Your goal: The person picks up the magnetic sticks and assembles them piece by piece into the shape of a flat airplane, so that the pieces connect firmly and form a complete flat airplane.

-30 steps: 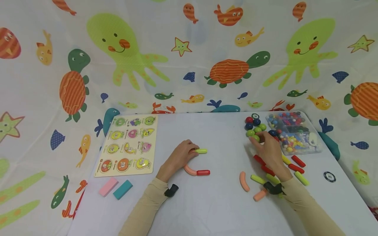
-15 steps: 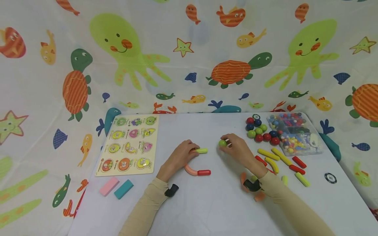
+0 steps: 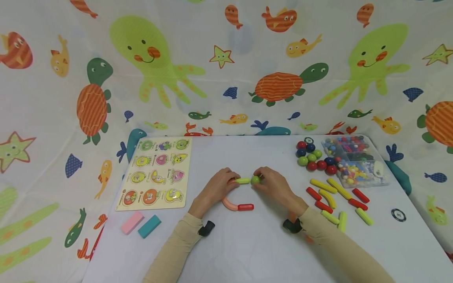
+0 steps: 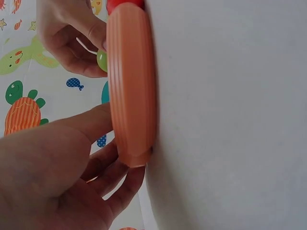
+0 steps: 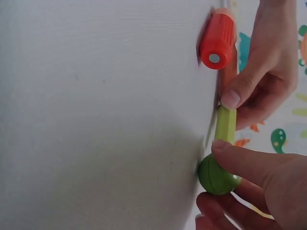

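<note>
the green ball point(image 3: 255, 179) has come across the table from the pile of balls point(image 3: 316, 159) and now sits just beside the free end of the green stick point(image 3: 243, 181), so the two look lined up for joining. it is glossy and round, with a thin dark seam. the right hand point(image 3: 274, 186) pinches it between thumb and fingers; a slim gap seems to separate ball and stick. the left hand point(image 3: 216, 190), unmoved, grips the curved orange piece point(image 3: 229, 204) near where it meets the green stick. the curve's other end meets a red stick point(image 3: 245, 207), tipped with a silvery disc.
</note>
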The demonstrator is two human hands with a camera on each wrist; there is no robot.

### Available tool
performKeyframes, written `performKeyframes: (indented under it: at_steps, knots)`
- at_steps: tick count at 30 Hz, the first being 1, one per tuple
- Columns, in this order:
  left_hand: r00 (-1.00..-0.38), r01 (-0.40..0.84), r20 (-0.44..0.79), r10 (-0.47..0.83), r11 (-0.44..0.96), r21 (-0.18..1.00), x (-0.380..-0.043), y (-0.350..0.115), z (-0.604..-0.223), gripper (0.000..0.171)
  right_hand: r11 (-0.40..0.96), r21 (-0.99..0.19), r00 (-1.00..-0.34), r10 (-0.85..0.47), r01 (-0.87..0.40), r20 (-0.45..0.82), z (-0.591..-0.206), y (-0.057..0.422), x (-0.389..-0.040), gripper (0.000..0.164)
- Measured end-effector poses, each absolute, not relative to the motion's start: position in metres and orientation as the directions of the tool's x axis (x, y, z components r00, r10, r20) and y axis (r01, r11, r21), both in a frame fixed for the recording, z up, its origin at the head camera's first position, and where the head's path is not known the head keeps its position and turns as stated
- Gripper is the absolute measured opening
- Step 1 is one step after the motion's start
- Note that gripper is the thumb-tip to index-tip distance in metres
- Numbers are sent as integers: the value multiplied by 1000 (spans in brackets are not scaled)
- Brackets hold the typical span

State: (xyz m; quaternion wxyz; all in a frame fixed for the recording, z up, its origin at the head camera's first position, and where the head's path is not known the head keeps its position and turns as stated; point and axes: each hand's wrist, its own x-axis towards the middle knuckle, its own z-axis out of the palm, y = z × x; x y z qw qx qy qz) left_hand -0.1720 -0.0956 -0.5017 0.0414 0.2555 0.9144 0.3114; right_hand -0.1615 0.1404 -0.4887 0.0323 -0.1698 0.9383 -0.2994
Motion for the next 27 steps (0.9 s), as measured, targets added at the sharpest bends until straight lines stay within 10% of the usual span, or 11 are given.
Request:
performKeyframes:
  at_steps: [27]
  knots:
    - [-872,458,156,464,661,595,-162,-97,-493,32,732,-648,-971,-230,-212,58,-471,170,-162,49]
